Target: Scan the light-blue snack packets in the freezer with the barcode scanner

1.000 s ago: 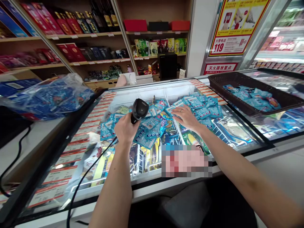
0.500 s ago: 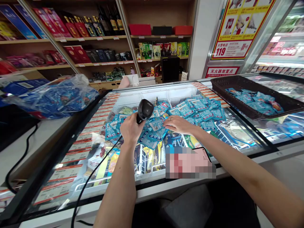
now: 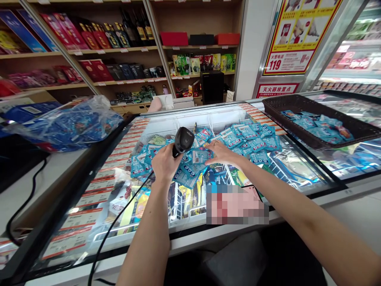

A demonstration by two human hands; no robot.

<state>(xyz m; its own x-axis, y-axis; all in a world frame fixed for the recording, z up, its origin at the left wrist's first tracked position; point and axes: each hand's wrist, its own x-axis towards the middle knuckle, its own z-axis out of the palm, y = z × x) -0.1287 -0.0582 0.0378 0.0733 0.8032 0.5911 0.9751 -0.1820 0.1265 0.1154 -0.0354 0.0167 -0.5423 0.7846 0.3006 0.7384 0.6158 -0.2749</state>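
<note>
My left hand [image 3: 164,163] is wrapped round the handle of a black barcode scanner [image 3: 183,140], whose head tilts over a spread of small blue packets. Just to the right hovers my right hand [image 3: 222,153], thumb and fingers apart. A blue packet [image 3: 199,156] with a pale label lies at its fingertips; whether they touch it I cannot tell. More blue packets [image 3: 254,143] overlap in a heap on the glass top of a chest freezer [image 3: 119,228]. From the scanner a black cord [image 3: 114,220] runs down past my left forearm.
At the near edge lies a phone [image 3: 253,193], partly blurred out. A brown basket [image 3: 315,137] with blue packets stands on the right. Clear plastic bags of blue packs [image 3: 77,121] sit on the left counter. Stocked shelves [image 3: 119,49] line the back.
My right hand's fingers have spread and lifted a little beside the packet, which has turned slightly. The scanner has moved slightly right and down in my left hand.
</note>
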